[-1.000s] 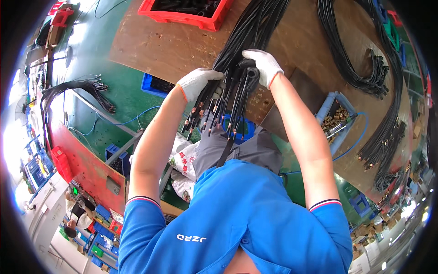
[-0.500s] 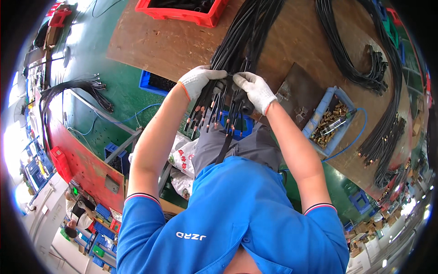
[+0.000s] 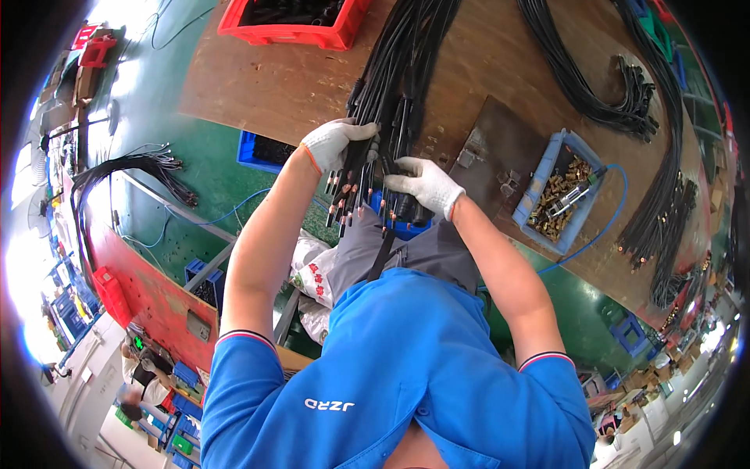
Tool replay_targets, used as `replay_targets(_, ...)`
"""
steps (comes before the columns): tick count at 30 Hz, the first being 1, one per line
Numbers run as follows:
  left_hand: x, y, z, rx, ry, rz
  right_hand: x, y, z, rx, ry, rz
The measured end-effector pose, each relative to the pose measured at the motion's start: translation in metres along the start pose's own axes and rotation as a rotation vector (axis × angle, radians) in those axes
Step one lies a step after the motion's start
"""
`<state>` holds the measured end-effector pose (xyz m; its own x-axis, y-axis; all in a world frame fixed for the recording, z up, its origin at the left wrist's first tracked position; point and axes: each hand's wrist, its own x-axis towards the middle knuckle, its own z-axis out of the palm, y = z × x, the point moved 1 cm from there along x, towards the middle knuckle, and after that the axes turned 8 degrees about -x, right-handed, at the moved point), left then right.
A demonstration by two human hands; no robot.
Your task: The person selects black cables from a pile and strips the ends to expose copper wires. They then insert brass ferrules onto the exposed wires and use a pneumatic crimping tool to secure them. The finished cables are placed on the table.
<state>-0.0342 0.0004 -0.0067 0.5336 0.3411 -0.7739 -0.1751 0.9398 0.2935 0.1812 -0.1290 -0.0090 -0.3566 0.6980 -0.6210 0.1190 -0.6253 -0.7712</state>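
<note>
A thick bundle of black cables (image 3: 402, 59) runs toward me over the table, its stripped copper ends (image 3: 344, 207) hanging past the near edge above my lap. My left hand (image 3: 337, 144), in a white knit glove, is closed around cables on the bundle's left side, the thumb lying across them. Lower down on the right, my gloved right hand (image 3: 428, 186) has its fingers closed on a black cable near its end. Its fingertips partly hide the grip. Dark sleeve-like pieces (image 3: 405, 207) hang just below that hand.
A red bin (image 3: 336, 35) of black parts stands at the far left. On the right are a blue bin (image 3: 564, 195) of brass fittings with a metal tool on top, a dark metal plate (image 3: 500, 148) and more cable bundles (image 3: 574, 82). A blue bin (image 3: 262, 152) sits below the table edge.
My right hand has moved down toward my body, away from the left hand, along the cables. The left hand still holds the bundle. The view has shifted slightly.
</note>
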Motion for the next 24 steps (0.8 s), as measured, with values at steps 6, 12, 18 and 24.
replay_targets(6,0.007,-0.005,0.014,0.077,0.071,-0.085,-0.041,0.021,0.01,0.073,-0.021,0.118)
replay_targets(12,0.01,-0.013,0.024,0.179,0.08,-0.043,-0.076,-0.005,0.018,-0.177,-0.012,0.128)
replay_targets(18,0.017,-0.029,0.03,0.255,0.21,0.139,-0.093,0.006,0.025,-0.135,-0.087,0.183)
replay_targets(24,0.019,-0.035,0.033,0.234,0.208,0.169,-0.092,0.019,0.032,-0.056,-0.08,0.2)
